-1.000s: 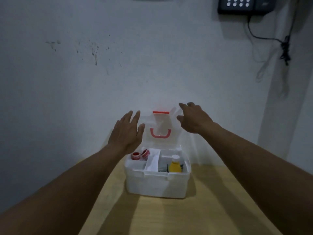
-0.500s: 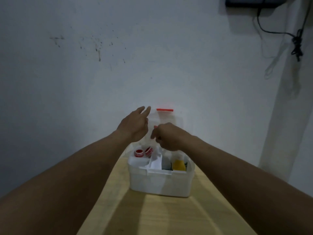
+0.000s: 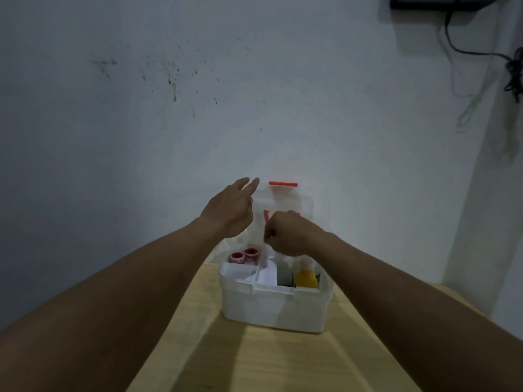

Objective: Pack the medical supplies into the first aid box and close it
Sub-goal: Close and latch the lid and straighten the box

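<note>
A white first aid box (image 3: 271,309) stands on the wooden table with its clear lid (image 3: 307,205) upright against the wall, a red latch (image 3: 283,183) at the lid's top. Inside are two red tape rolls (image 3: 243,255), white paper (image 3: 267,274), a dark item and a yellow bottle (image 3: 306,278). My left hand (image 3: 229,212) is at the lid's left edge, fingers spread and pointing up. My right hand (image 3: 288,233) is a closed fist in front of the lid's red handle (image 3: 266,216), which is mostly hidden by it.
The light wooden table (image 3: 283,363) is narrow and runs up to the stained white wall. A black device (image 3: 430,2) hangs at the top right with cables (image 3: 509,72) trailing down. A wall corner stands to the right of the box.
My right hand came down from the lid's top right corner and closed at the red handle. My left hand rose to the lid's left edge. The lid still stands upright.
</note>
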`<action>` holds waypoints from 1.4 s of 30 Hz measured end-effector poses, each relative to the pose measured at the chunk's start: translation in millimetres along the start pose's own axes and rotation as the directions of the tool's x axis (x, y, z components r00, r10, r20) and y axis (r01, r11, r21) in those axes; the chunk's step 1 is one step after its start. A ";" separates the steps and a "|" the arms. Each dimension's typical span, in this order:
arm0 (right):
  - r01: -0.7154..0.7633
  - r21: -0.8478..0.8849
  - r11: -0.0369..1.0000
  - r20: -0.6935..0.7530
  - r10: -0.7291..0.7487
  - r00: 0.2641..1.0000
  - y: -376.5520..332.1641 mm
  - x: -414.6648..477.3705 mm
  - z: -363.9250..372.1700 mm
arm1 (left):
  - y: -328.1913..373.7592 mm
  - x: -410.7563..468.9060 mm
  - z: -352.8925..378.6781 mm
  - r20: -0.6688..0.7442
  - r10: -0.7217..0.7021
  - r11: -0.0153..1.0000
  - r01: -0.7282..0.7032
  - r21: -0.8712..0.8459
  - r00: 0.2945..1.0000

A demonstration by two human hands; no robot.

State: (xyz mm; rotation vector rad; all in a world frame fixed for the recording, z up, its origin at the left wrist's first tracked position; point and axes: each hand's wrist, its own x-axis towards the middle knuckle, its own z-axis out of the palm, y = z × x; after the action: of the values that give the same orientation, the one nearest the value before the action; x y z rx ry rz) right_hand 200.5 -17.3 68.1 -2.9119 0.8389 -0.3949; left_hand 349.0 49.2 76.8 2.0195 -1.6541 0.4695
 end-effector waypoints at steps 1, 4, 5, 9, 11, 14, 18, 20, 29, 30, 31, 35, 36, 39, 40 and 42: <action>-0.015 -0.022 1.000 -0.079 0.014 0.997 3.8 -4.4 -7.6 | 0.6 -0.3 -0.2 -0.007 0.002 1.000 -0.002 -0.008 1.000; -0.059 -0.164 0.985 -0.427 -0.017 0.904 19.9 -17.9 -32.2 | 2.0 -2.8 -0.5 -0.034 -0.010 0.999 0.008 -0.041 0.999; -0.083 -0.218 0.972 -0.519 -0.044 0.854 26.3 -21.3 -39.3 | 2.7 -4.4 -0.9 -0.048 -0.011 0.998 0.008 -0.056 0.999; -0.246 -0.219 0.944 -0.516 0.102 0.850 42.4 -33.1 -56.2 | 9.9 -15.0 -5.1 -0.152 -0.019 0.988 -0.004 -0.151 0.988; -0.262 -0.179 0.948 -0.375 0.181 0.909 45.5 -39.4 -56.9 | 15.1 -22.9 -8.0 -0.196 -0.051 0.977 0.008 -0.215 0.979; -0.228 -0.099 0.969 -0.295 0.191 0.936 47.5 -53.7 -52.3 | 23.0 -39.0 -10.7 -0.252 -0.093 0.962 0.022 -0.273 0.963; -0.205 0.095 0.974 -0.263 0.224 0.939 40.3 -77.4 -45.3 | 28.4 -62.4 -13.5 -0.296 -0.134 0.948 0.036 -0.316 0.946; -0.208 0.059 0.976 -0.241 0.216 0.946 34.5 -89.9 -40.5 | 26.9 -75.5 -12.5 -0.294 -0.145 0.941 0.041 -0.335 0.945; -0.243 0.091 0.966 -0.071 0.250 0.966 27.0 -120.3 -9.1 | 24.0 -122.9 -2.2 -0.147 -0.198 0.908 0.125 -0.400 0.969; -0.251 0.147 0.957 -0.089 0.266 0.960 25.7 -121.0 -6.5 | 25.5 -125.3 -1.2 -0.142 -0.219 0.895 0.141 -0.423 0.965; -0.259 0.195 0.946 -0.118 0.285 0.951 22.7 -121.7 -4.9 | 27.5 -126.7 0.0 -0.137 -0.241 0.884 0.159 -0.440 0.961; -0.329 0.261 0.907 -0.172 0.379 0.909 4.3 -119.3 0.0 | 32.5 -121.6 3.6 -0.113 -0.312 0.895 0.252 -0.368 0.943; -0.334 0.271 0.902 -0.167 0.386 0.907 1.4 -118.9 0.0 | 32.3 -119.5 3.2 -0.093 -0.323 0.884 0.265 -0.385 0.942; -0.331 0.377 0.865 -0.070 0.383 0.921 3.7 -120.6 -5.9 | 24.2 -119.4 0.2 0.039 -0.312 0.808 0.286 -0.515 0.949; -0.323 0.415 0.850 -0.020 0.364 0.931 7.7 -122.4 -7.9 | 21.0 -120.7 -0.7 0.076 -0.286 0.795 0.281 -0.537 0.955; -0.287 0.436 0.853 0.041 0.300 0.953 14.6 -126.2 -5.9 | 17.0 -123.3 -0.6 0.107 -0.253 0.787 0.269 -0.555 0.961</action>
State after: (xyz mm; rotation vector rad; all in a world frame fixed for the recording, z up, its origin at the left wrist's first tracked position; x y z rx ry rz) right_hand 88.4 37.6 43.5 -2.3249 1.0260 -0.5190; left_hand 306.7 146.9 12.4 1.7521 -1.2876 -0.1474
